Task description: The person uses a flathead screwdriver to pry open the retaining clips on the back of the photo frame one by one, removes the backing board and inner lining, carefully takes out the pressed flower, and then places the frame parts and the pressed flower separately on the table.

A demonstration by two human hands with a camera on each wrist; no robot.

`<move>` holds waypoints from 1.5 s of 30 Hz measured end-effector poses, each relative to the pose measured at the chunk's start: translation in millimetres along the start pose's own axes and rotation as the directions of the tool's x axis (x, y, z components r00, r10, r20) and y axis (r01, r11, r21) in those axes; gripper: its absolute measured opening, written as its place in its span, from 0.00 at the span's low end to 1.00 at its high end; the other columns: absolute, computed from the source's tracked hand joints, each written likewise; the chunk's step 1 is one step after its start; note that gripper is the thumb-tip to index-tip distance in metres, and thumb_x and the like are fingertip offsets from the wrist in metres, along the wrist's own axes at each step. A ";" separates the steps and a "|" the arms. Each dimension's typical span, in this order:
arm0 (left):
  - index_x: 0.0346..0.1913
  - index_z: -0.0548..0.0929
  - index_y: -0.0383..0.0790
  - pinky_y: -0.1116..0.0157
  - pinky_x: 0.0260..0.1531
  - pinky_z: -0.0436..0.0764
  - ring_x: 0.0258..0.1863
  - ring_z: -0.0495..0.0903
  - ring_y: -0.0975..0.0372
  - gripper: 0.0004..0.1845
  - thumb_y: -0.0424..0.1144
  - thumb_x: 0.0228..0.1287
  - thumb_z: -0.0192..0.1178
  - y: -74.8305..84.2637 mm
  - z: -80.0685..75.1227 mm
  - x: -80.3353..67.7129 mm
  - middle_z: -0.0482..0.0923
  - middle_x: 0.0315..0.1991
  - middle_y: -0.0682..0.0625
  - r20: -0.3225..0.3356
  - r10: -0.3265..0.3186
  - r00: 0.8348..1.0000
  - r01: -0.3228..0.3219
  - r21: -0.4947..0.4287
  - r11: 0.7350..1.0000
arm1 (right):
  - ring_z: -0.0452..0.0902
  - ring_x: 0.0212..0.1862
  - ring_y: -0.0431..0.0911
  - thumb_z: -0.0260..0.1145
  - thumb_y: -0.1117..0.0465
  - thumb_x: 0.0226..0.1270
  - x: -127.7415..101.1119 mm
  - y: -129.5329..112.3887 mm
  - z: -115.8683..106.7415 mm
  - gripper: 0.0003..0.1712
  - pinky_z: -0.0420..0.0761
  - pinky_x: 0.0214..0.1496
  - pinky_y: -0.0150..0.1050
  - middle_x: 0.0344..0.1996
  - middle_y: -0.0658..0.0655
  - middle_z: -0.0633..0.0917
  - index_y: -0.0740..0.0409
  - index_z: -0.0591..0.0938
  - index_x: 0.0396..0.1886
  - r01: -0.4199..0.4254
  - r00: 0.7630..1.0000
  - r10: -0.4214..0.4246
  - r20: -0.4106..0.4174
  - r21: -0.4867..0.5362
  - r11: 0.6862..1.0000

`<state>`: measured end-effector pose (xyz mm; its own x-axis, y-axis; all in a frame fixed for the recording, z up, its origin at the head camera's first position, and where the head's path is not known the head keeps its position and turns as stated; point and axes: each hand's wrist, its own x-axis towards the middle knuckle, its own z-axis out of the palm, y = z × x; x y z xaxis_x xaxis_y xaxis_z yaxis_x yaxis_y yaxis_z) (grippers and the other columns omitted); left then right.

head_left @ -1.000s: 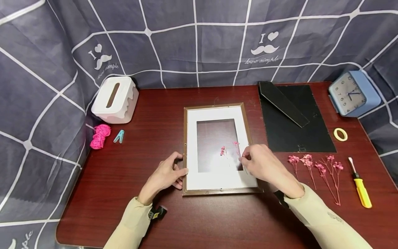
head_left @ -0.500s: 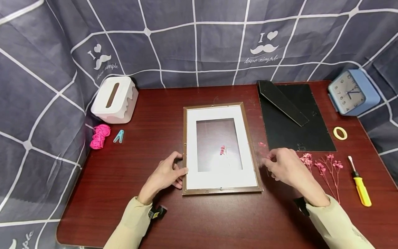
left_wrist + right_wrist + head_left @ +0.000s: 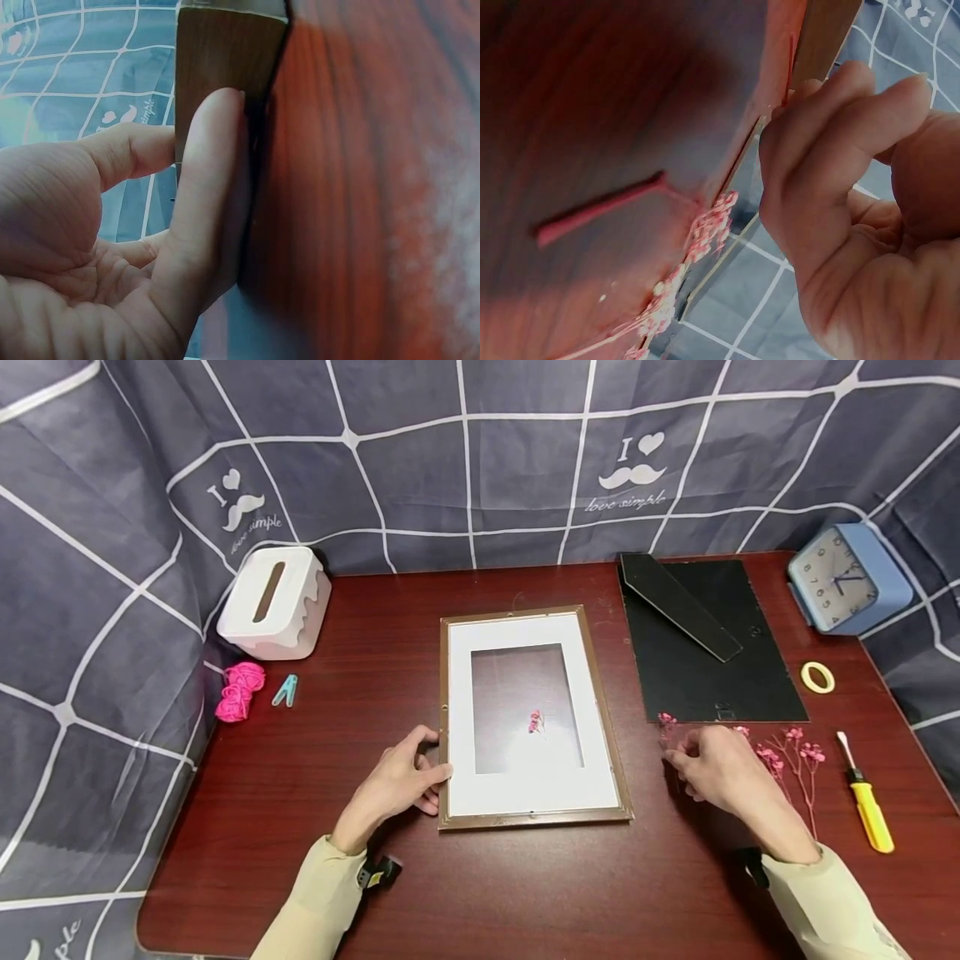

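Note:
A brown picture frame point(image 3: 536, 818) lies face down with a white mat point(image 3: 540, 792) inside it; a small pink dried flower sprig point(image 3: 536, 721) lies within the mat's window. My left hand point(image 3: 396, 781) holds the frame's left side, thumb over the rim and fingers against the side; the left wrist view shows them on the frame's wooden edge point(image 3: 225, 56). Right of the frame, my right hand point(image 3: 716, 768) pinches another pink dried flower sprig point(image 3: 667, 720) low over the table. More dried flower sprigs point(image 3: 806, 760) lie beside this hand, partly hidden by it.
A black backing board point(image 3: 765, 668) with its stand lies behind the right hand. Farther right are a blue clock point(image 3: 840, 581), a tape roll point(image 3: 817, 677) and a yellow screwdriver point(image 3: 870, 814). At left are a tissue box point(image 3: 277, 602), pink yarn point(image 3: 240, 691) and a clip point(image 3: 286, 690).
My right hand has moved right, off the frame's window and out over the table by the other sprigs, carrying its pink sprig along. The left hand has stayed on the frame.

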<state>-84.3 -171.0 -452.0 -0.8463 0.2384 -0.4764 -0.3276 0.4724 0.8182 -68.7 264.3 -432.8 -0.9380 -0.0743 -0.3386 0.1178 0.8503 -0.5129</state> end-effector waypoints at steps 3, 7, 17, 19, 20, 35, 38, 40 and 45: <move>0.73 0.71 0.36 0.58 0.26 0.96 0.22 0.88 0.61 0.29 0.35 0.75 0.67 -0.4 0.2 -0.3 0.81 0.29 0.44 -0.002 -0.004 1.000 0.004 0.001 1.000 | 0.80 0.19 0.41 0.65 0.61 0.78 0.5 3.7 -0.3 0.18 0.76 0.22 0.36 0.14 0.50 0.83 0.58 0.81 0.24 -0.005 1.000 0.005 0.001 -0.003 1.000; 0.73 0.71 0.36 0.58 0.26 0.96 0.22 0.88 0.61 0.29 0.35 0.75 0.67 -0.2 0.2 -0.4 0.81 0.29 0.44 -0.003 -0.004 1.000 0.004 0.001 1.000 | 0.80 0.20 0.42 0.65 0.62 0.78 0.6 7.1 -0.9 0.17 0.75 0.22 0.36 0.14 0.50 0.83 0.57 0.80 0.23 -0.019 1.000 0.019 0.007 -0.007 1.000; 0.73 0.71 0.36 0.57 0.26 0.96 0.21 0.87 0.61 0.28 0.35 0.75 0.67 0.3 -0.6 0.1 0.81 0.29 0.44 0.003 0.000 1.000 0.000 0.000 1.000 | 0.78 0.19 0.42 0.66 0.62 0.76 -1.1 10.7 -0.4 0.18 0.74 0.23 0.36 0.13 0.49 0.82 0.56 0.82 0.22 -0.025 0.999 0.025 0.025 -0.022 0.999; 0.72 0.71 0.36 0.58 0.26 0.96 0.21 0.87 0.61 0.28 0.35 0.75 0.67 0.2 -0.8 0.1 0.81 0.29 0.44 0.002 0.001 1.000 -0.001 0.002 1.000 | 0.78 0.20 0.43 0.66 0.61 0.77 -1.4 11.0 -0.4 0.19 0.73 0.24 0.37 0.12 0.48 0.81 0.55 0.81 0.21 -0.031 0.999 0.031 0.029 -0.029 0.999; 0.72 0.71 0.36 0.58 0.26 0.96 0.21 0.87 0.61 0.28 0.35 0.75 0.67 0.1 -0.8 0.1 0.81 0.29 0.44 0.002 0.001 1.000 -0.001 0.002 1.000 | 0.77 0.20 0.43 0.66 0.61 0.77 -1.4 11.2 -0.5 0.19 0.73 0.24 0.37 0.13 0.48 0.81 0.55 0.81 0.21 -0.036 0.999 0.037 0.033 -0.032 0.999; 0.72 0.71 0.36 0.58 0.26 0.96 0.21 0.88 0.61 0.28 0.35 0.75 0.67 -0.4 -0.6 0.3 0.80 0.29 0.44 0.003 0.002 1.000 -0.002 0.001 1.000 | 0.79 0.20 0.43 0.67 0.60 0.77 -2.7 12.9 -1.6 0.19 0.75 0.24 0.38 0.13 0.49 0.82 0.56 0.84 0.22 -0.059 0.996 0.061 0.066 -0.039 0.997; 0.72 0.71 0.36 0.58 0.26 0.96 0.21 0.87 0.61 0.28 0.35 0.75 0.67 -0.2 -0.5 0.4 0.80 0.28 0.44 0.003 0.001 1.000 -0.001 0.000 1.000 | 0.79 0.20 0.43 0.67 0.60 0.77 -2.8 13.0 -1.7 0.18 0.76 0.24 0.38 0.13 0.50 0.82 0.57 0.85 0.23 -0.062 0.996 0.065 0.068 -0.038 0.997; 0.72 0.71 0.35 0.58 0.26 0.96 0.20 0.87 0.61 0.28 0.35 0.75 0.67 -0.2 -0.6 0.5 0.80 0.28 0.44 0.003 0.001 1.000 -0.001 -0.001 1.000 | 0.79 0.20 0.44 0.68 0.60 0.77 -2.7 13.0 -1.6 0.18 0.75 0.24 0.37 0.13 0.49 0.82 0.57 0.84 0.22 -0.068 0.995 0.071 0.068 -0.043 0.997; 0.72 0.71 0.35 0.57 0.25 0.96 0.20 0.87 0.61 0.28 0.34 0.74 0.67 -0.3 -0.1 0.1 0.80 0.28 0.44 0.000 0.006 1.000 -0.006 -0.008 1.000 | 0.80 0.20 0.43 0.69 0.57 0.77 -2.7 12.5 -2.9 0.18 0.75 0.25 0.38 0.12 0.48 0.83 0.57 0.84 0.24 -0.088 0.994 0.091 0.055 -0.051 0.995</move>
<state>-84.3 -171.2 -452.3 -0.8480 0.2414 -0.4719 -0.3263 0.4639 0.8236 -65.7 276.7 -436.0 -0.9041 -0.0249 -0.4266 0.1836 0.8789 -0.4403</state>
